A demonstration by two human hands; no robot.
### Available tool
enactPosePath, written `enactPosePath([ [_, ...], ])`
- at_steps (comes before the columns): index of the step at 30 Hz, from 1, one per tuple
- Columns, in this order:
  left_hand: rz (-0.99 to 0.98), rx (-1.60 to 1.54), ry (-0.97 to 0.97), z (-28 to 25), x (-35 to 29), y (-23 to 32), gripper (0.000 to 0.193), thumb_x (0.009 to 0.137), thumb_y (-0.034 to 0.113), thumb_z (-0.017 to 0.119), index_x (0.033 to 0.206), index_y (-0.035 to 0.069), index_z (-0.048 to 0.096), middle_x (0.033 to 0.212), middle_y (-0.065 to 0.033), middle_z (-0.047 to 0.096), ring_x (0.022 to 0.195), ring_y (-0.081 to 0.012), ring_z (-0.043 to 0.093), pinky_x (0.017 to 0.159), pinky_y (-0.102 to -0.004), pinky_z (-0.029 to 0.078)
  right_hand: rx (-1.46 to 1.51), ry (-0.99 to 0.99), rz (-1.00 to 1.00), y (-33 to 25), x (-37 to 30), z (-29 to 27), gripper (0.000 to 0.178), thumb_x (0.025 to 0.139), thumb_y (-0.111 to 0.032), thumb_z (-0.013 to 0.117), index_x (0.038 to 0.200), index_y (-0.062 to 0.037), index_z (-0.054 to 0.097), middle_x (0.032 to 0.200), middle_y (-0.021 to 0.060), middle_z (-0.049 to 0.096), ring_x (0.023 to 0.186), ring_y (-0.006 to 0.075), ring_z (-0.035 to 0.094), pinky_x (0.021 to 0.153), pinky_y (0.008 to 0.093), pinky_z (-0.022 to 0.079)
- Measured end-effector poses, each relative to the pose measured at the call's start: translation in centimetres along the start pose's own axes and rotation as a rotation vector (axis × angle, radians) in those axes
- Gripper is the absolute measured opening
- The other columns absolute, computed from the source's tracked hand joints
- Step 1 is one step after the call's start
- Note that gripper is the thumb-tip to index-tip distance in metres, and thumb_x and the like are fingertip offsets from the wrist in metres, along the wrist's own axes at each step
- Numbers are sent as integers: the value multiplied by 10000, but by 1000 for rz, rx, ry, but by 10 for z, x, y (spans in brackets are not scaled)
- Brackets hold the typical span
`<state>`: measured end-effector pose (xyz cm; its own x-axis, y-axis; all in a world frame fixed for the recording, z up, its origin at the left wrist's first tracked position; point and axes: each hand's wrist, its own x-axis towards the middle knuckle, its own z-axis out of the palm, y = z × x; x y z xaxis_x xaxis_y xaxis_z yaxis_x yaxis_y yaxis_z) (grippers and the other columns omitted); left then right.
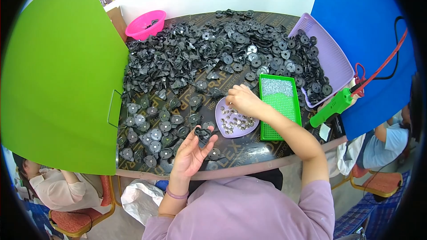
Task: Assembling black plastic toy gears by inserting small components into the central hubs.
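Note:
Near the table's front edge, my left hand [189, 156] grips a black plastic housing [203, 137], tilted upward between thumb and fingers. My right hand [244, 100] dips over the far rim of a small lilac dish [243, 132], its fingers bent together. Small round metal parts [230, 123] lie loose in that dish. Whatever the right fingertips may pinch is hidden. To the left of my left hand, several black round pieces with pale centres [155, 134] are spread on the dark tabletop.
A green tray [281, 138] with small silvery screws [276, 87] stands right of the dish. Heaps of black plastic parts [178, 49] cover the back. Around them are a pink basket [141, 23], a lilac basket [331, 46], a green electric screwdriver [333, 107], and green [62, 75] and blue [360, 40] side panels.

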<state>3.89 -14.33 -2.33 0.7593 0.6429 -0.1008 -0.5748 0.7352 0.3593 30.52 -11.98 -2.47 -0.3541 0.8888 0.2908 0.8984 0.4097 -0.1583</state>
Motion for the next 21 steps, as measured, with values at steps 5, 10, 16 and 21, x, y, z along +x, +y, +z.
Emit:
enactPosePath([
  [5, 27, -8, -11, -2, 0, -2, 290, 916, 64, 463, 1203, 28, 457, 1295, -254, 399, 1127, -367, 497, 921, -360, 496, -46, 4, 39, -10, 3, 5, 86, 685, -165, 668, 735, -98, 646, 792, 34, 561, 860, 212, 508, 757, 336, 374],
  [10, -1, -3, 3, 1, -1, 0, 289, 893, 52, 507, 1181, 61, 476, 1289, -203, 423, 1123, -347, 506, 910, -351, 500, -74, 17, 247, -26, 3, 19, 196, 690, -252, 682, 754, -67, 671, 808, 65, 577, 866, 231, 507, 760, 350, 373],
  [16, -4, -5, 1, 1, -2, 0, 297, 888, 45, 514, 1183, 60, 474, 1290, -200, 422, 1124, -347, 505, 911, -348, 500, -80, 36, 293, -28, 4, 28, 214, 685, -241, 681, 768, -44, 668, 819, 87, 590, 892, 244, 512, 767, 365, 368],
  [21, 2, 9, -5, 2, -3, 0, 302, 887, 40, 512, 1186, 61, 471, 1287, -197, 428, 1124, -345, 506, 909, -354, 500, 36, 119, 282, -29, -1, 12, 161, 699, -211, 693, 787, -82, 652, 815, 58, 588, 841, 221, 519, 750, 354, 373],
])
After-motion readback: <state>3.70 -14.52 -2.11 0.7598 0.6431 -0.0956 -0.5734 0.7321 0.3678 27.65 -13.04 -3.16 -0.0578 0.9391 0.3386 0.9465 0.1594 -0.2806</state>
